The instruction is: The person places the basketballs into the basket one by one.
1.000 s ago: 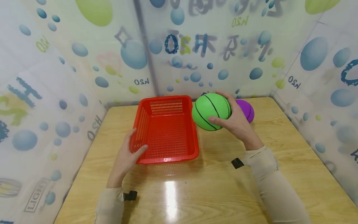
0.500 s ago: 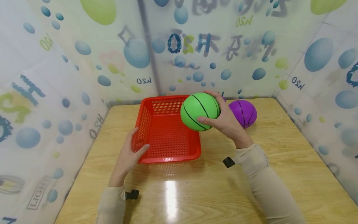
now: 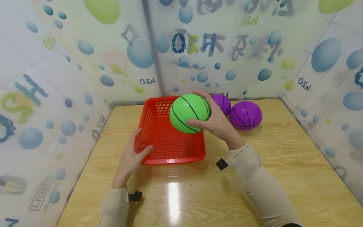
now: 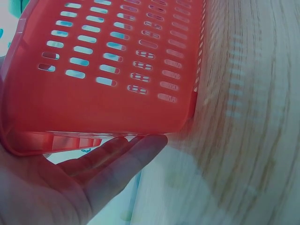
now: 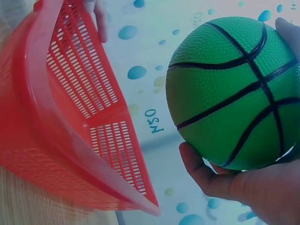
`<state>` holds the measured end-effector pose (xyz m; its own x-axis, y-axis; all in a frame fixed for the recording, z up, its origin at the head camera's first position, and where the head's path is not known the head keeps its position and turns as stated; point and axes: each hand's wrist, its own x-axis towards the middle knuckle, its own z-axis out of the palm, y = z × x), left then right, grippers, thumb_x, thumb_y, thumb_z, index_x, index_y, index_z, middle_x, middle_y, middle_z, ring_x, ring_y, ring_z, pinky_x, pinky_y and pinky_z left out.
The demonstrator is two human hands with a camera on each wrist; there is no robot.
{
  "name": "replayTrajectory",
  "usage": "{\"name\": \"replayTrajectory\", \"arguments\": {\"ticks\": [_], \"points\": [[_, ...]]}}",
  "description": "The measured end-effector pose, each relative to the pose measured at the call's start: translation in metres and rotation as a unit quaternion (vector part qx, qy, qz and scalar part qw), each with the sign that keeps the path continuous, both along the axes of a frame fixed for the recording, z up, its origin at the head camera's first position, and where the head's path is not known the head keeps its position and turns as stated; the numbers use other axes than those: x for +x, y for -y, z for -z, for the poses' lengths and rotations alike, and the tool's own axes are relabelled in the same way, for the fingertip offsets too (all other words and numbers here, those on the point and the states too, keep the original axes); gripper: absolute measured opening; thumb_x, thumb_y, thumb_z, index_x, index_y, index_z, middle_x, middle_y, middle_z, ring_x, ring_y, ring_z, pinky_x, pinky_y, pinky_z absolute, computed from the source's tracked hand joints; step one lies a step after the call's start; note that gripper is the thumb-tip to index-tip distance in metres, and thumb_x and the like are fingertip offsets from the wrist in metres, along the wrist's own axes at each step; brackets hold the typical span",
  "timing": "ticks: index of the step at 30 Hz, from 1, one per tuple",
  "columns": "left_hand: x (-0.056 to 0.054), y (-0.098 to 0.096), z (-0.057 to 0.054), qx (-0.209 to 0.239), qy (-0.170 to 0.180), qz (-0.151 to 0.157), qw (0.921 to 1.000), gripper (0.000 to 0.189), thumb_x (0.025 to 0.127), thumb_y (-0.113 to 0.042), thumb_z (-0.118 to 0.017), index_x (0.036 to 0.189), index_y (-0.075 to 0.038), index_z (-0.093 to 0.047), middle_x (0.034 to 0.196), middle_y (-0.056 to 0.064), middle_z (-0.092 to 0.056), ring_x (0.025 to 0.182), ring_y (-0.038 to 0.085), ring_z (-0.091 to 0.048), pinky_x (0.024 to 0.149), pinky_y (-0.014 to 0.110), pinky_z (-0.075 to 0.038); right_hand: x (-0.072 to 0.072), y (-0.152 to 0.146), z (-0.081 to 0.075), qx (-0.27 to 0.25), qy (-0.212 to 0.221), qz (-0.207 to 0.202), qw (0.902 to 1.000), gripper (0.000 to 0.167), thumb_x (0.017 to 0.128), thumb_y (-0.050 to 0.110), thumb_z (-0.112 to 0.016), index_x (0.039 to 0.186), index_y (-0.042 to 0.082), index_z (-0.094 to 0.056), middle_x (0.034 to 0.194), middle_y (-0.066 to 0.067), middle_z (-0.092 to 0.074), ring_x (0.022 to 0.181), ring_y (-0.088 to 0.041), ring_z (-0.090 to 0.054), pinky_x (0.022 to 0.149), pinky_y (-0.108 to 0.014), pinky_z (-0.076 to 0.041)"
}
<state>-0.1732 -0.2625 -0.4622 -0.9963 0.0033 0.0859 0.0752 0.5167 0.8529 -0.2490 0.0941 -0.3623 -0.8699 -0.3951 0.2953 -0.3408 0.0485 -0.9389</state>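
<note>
A green ball with black lines (image 3: pixel 189 113) is in my right hand (image 3: pixel 216 123), which grips it by its right side with the thumb in front. The ball is held over the right part of a red plastic basket (image 3: pixel 170 161) and hides some of its rim. My left hand (image 3: pixel 131 157) holds the basket's near left corner. Its thumb reaches over the rim, and its fingers (image 4: pixel 126 164) lie along the outer wall in the left wrist view. The right wrist view shows the ball (image 5: pixel 225 98) apart from the basket (image 5: pixel 33 89).
Two purple balls, one at the back (image 3: pixel 222 103) and one to its right (image 3: pixel 245 115), rest on the wooden table (image 3: pixel 272 157) right of the basket. A patterned wall covering (image 3: pixel 195 72) encloses the table's back and sides.
My right hand has carried the green ball leftward, from beside the basket to over it. Both purple balls now show from behind the hand. The left hand stays at the basket's corner.
</note>
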Motion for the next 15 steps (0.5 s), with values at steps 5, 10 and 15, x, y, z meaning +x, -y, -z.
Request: {"name": "replayTrajectory", "arguments": {"ticks": [5, 10, 15], "points": [[-0.001, 0.000, 0.001, -0.007, -0.004, 0.001, 1.0000, 0.091, 0.107, -0.037, -0.077, 0.178, -0.023, -0.023, 0.183, 0.013, -0.027, 0.161, 0.044, -0.038, 0.128, 0.073, -0.032, -0.001, 0.006, 0.005, 0.014, -0.007, -0.011, 0.9998, 0.096, 0.087, 0.025, -0.096, 0.165, 0.044, -0.044, 0.164, 0.000, -0.044, 0.137, -0.038, -0.060, 0.104, -0.061, -0.060], [-0.001, 0.000, 0.001, -0.011, 0.002, -0.003, 0.9999, 0.091, 0.107, -0.039, -0.076, 0.178, -0.025, -0.022, 0.183, 0.013, -0.027, 0.161, 0.044, -0.037, 0.127, 0.074, -0.032, 0.001, 0.010, 0.013, 0.042, -0.016, -0.034, 0.9984, 0.099, 0.086, 0.025, -0.097, 0.165, 0.048, -0.042, 0.166, 0.001, -0.043, 0.137, -0.038, -0.060, 0.102, -0.059, -0.062], [-0.001, 0.000, 0.001, -0.009, 0.000, -0.004, 1.0000, 0.090, 0.107, -0.036, -0.076, 0.178, -0.025, -0.023, 0.182, 0.014, -0.028, 0.161, 0.045, -0.039, 0.127, 0.073, -0.032, 0.004, 0.013, 0.021, 0.058, -0.019, -0.049, 0.9969, 0.101, 0.085, 0.025, -0.097, 0.166, 0.046, -0.042, 0.167, 0.001, -0.043, 0.137, -0.038, -0.060, 0.103, -0.059, -0.061]]}}
